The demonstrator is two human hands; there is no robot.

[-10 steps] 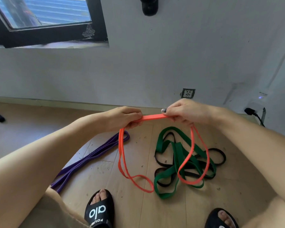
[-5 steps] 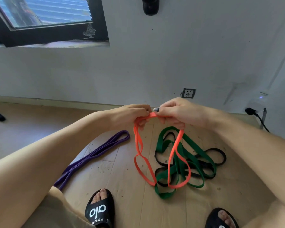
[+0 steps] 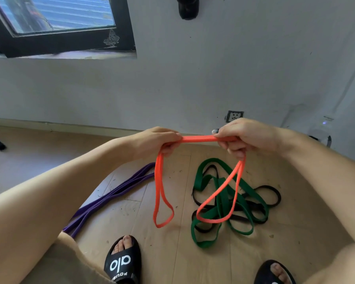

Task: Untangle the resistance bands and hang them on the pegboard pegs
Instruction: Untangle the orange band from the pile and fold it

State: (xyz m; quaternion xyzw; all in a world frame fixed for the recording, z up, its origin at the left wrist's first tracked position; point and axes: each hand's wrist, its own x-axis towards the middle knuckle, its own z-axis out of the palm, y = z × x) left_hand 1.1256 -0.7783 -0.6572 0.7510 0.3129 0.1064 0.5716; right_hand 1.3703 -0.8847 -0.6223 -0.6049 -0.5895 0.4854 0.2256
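The left hand [image 3: 158, 140] and the right hand [image 3: 242, 136] both grip the orange band [image 3: 197, 138]. Compared with half a second ago the hands are further apart, so a flat piece is now stretched between them; two loops hang below the grips, above the green band [image 3: 219, 203] and black band [image 3: 273, 193] on the floor [image 3: 172, 253].

An orange band [image 3: 199, 138] runs between the fingers. Below them lie a green band [image 3: 219, 193], a black band [image 3: 271, 196] and a purple band [image 3: 111, 196] on pale wood floor [image 3: 164, 253].
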